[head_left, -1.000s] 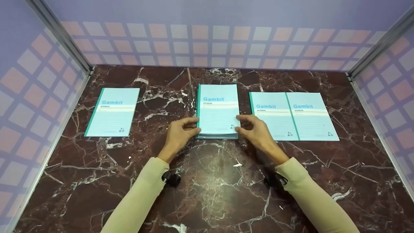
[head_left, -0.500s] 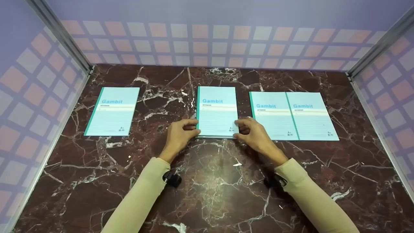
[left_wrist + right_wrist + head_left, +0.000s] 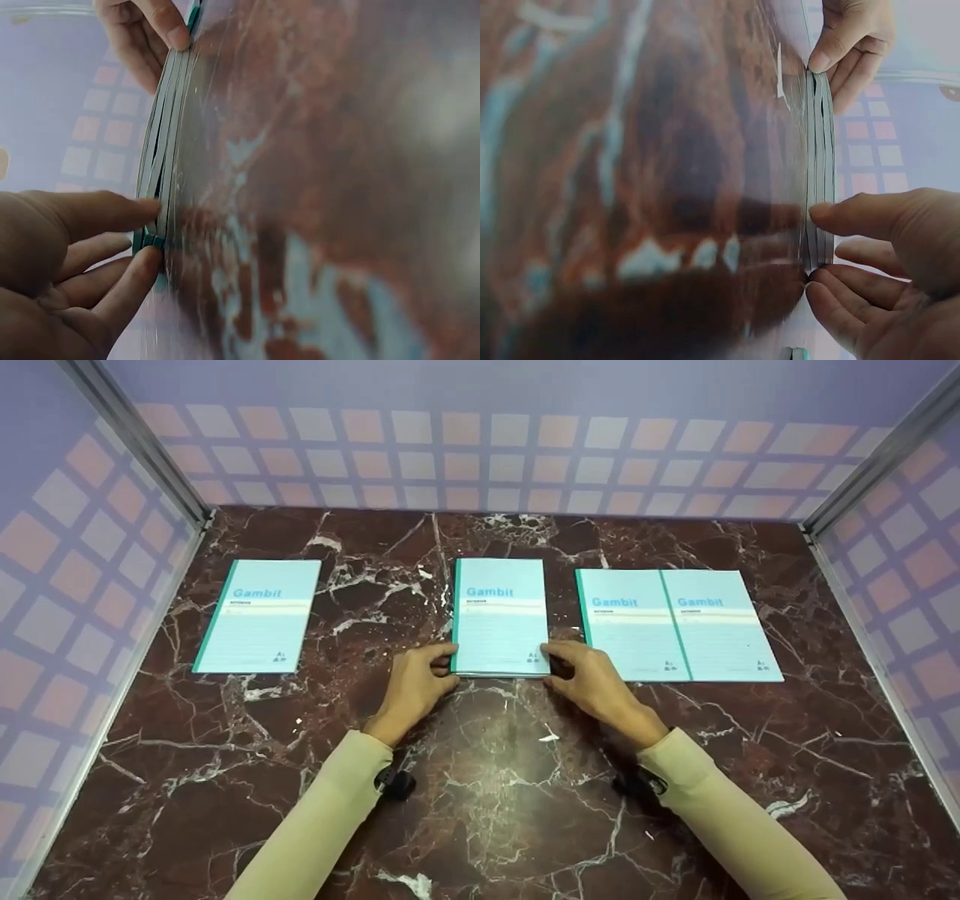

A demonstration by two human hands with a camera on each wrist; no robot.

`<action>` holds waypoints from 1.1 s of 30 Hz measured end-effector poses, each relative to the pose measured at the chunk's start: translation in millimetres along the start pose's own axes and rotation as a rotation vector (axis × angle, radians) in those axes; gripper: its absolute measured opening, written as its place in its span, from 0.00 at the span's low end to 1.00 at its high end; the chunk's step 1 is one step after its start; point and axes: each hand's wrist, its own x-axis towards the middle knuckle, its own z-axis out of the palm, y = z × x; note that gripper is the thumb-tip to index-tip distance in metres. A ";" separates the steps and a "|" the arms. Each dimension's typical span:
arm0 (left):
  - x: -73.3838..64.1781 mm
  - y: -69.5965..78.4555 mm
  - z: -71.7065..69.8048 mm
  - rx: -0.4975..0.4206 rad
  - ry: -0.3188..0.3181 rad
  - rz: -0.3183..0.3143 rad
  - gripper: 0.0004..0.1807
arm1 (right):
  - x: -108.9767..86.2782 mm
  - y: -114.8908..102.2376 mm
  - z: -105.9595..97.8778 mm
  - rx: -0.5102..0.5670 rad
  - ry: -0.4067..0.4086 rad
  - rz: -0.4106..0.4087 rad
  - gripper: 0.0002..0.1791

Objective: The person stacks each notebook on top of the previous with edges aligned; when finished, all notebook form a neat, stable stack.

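A small stack of notebooks (image 3: 499, 619) with pale blue "Gambit" covers and green spines lies flat in the middle of the table. My left hand (image 3: 412, 686) holds its lower left corner, fingertips on the spine side and thumb at the near edge. At the lower right corner, my right hand (image 3: 596, 686) holds it the same way from the other side. Both wrist views show the layered page edges of the stack (image 3: 166, 127), with narrow gaps between some notebooks. The palms stay off the covers.
One matching notebook (image 3: 257, 615) lies apart at the left. To the right, two more, a nearer notebook (image 3: 630, 630) and a farther notebook (image 3: 720, 630), lie side by side. Patterned panels (image 3: 495, 457) wall the dark marbled table (image 3: 495, 810) at the back and sides.
One second ago the top of the stack sat higher and farther back, showing lower edges in front. It has come down and its edges now line up, both hands staying at its sides.
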 end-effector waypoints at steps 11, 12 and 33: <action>-0.1 -2.1 2.9 0.066 0.040 0.063 0.22 | -0.2 0.1 -0.4 -0.019 0.013 0.009 0.27; -0.2 -1.6 2.7 0.069 0.042 0.061 0.23 | -0.1 0.4 -0.5 -0.019 0.012 0.009 0.26; -1.2 1.5 4.5 0.167 0.067 0.105 0.21 | 4.6 9.3 -4.0 0.029 -0.021 0.060 0.25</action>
